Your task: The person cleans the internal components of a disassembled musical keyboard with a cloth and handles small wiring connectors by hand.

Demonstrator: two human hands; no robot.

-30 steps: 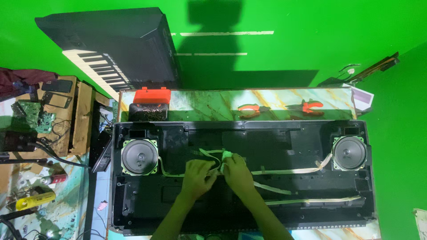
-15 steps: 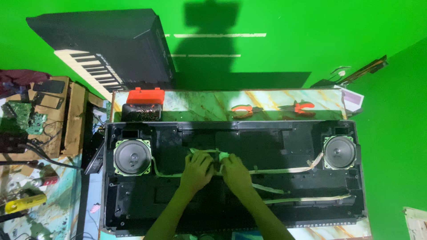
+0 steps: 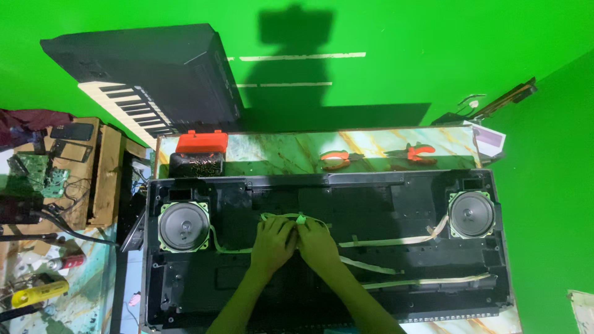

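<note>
Fingers of the left hand (image 3: pixel 272 238) and right hand (image 3: pixel 317 242) are pinching the pale ribbon cable (image 3: pixel 291 217) at the open keyboard shell's (image 3: pixel 383 198) centre; speakers (image 3: pixel 184 226) at nine and three o'clock are sitting mounted, with cables apparently not yet fully routed.

A pale green flat ribbon cable (image 3: pixel 291 217) lies looped across the middle of an opened black plastic keyboard shell (image 3: pixel 383 204), which rests flat on a marble-patterned table. The cable's bend sits pinched between two bare hands, its left run trailing toward the round grey speaker (image 3: pixel 183 226) at the shell's left end.
</note>
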